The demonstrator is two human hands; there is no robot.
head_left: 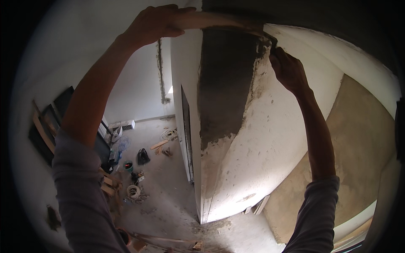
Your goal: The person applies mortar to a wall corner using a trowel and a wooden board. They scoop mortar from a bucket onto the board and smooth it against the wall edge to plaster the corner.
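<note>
Both my arms are raised to the top of a wall corner. My left hand is closed on the left end of a long wooden board, which lies level across the wall. At the board's right end, my right hand is wrapped round a trowel; its dark bent neck shows, while its blade is hard to make out. Below the board a strip of dark, wet-looking plaster covers the wall, ragged along its right and lower edges. Pale wall with splashes lies to its right.
A doorway edge stands left of the corner. Far below on the concrete floor lie black shoes, a bucket, coiled cable and wood scraps. Dark panels lean at left; planks lean against the wall's foot.
</note>
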